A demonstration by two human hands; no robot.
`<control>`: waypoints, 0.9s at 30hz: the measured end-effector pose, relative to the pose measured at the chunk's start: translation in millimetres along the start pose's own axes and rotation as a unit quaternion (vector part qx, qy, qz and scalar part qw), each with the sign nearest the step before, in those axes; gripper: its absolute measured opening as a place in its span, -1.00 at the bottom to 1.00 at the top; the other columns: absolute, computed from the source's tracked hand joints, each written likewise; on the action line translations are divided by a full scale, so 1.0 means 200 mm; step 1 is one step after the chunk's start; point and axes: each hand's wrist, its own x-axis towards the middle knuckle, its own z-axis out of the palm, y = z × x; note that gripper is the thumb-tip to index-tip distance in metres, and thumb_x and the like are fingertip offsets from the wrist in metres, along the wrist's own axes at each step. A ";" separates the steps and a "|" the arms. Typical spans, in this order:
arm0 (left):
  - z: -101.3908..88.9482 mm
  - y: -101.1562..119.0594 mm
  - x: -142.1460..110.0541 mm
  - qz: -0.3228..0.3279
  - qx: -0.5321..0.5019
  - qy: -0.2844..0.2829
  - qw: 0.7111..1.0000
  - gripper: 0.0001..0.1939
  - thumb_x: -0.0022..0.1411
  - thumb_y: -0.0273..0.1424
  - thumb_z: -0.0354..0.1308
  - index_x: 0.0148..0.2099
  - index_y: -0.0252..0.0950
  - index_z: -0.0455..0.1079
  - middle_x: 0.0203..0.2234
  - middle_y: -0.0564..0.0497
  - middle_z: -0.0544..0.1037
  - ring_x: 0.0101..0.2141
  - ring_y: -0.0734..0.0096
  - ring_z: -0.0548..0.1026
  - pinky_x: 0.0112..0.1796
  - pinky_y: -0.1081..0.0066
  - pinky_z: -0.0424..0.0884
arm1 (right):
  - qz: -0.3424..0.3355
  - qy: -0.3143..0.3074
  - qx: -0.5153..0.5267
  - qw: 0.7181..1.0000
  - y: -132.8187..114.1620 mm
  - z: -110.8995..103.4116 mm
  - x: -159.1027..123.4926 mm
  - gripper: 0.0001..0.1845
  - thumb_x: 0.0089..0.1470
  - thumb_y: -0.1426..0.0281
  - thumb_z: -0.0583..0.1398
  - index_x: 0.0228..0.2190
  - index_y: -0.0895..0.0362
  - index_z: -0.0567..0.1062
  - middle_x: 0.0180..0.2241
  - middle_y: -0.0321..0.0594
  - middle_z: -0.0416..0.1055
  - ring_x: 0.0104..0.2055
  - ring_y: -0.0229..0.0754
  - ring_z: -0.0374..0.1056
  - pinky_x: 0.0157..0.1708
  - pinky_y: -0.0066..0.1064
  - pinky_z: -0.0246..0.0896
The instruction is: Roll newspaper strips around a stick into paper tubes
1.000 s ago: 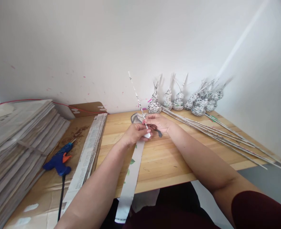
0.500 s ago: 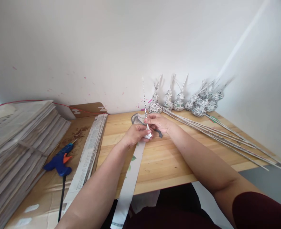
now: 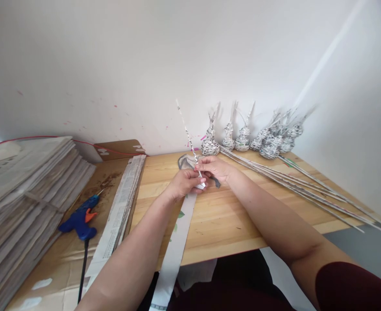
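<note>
A: Which hand is nearer the slim free end of the rolled paper tube (image 3: 191, 140)?

B: The right hand (image 3: 215, 167). Its thumb and forefinger pinch the shaft just above the left hand (image 3: 182, 182), whose thumb and fingers press together on the white lower end.

A: And the tube's long axis?

B: Tilted: from the pinch it climbs away from the person, leaning to the left of both hands.

A: Where does the leaf-printed paper strip (image 3: 177, 242) lie?

B: It runs from beneath the left hand back toward the person, past the near edge of the bench (image 3: 223, 220). So strip and tube point roughly opposite ways. I can't tell how they meet; the fingers cover that.

A: Farther out?

B: A crumpled grey-edged piece, perhaps cloth (image 3: 185, 162), sits just behind the hands. Thin paper rods (image 3: 268, 172) slant off to the right hand's right. A blue glue gun (image 3: 80, 222) lies well to the left hand's left. Beyond the right hand stand woven, gourd-shaped paper figures (image 3: 210, 147).
</note>
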 end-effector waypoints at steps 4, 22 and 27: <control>-0.01 0.00 0.00 0.007 -0.003 -0.007 1.000 -0.60 -0.04 -0.15 0.36 -0.25 -0.37 0.55 -0.33 -0.14 0.60 -0.30 0.29 0.55 -0.30 0.34 0.49 | -0.007 0.014 0.008 1.000 -0.02 0.02 -0.01 -0.59 -0.21 0.19 0.42 -0.60 0.19 0.37 -0.72 -0.41 0.26 -0.70 -0.44 0.10 -0.72 -0.55 -0.10; 0.00 0.01 -0.01 0.004 0.005 0.000 1.000 -0.63 -0.04 -0.15 0.36 -0.30 -0.36 0.56 -0.34 -0.12 0.60 -0.33 0.31 0.53 -0.31 0.35 0.47 | 0.002 -0.020 0.031 0.999 -0.04 -0.02 -0.03 -0.65 -0.12 0.17 0.37 -0.44 0.19 0.50 -0.72 -0.47 0.16 -0.67 -0.42 0.07 -0.66 -0.54 0.02; 0.00 0.01 -0.01 0.002 -0.001 -0.012 1.000 -0.62 -0.03 -0.14 0.35 -0.29 -0.36 0.56 -0.32 -0.14 0.59 -0.30 0.29 0.53 -0.30 0.34 0.48 | 0.036 -0.056 0.026 0.997 -0.03 -0.04 -0.03 -0.62 -0.14 0.20 0.38 -0.35 0.23 0.54 -0.60 -0.32 0.38 -0.58 -0.33 0.27 -0.60 -0.49 0.14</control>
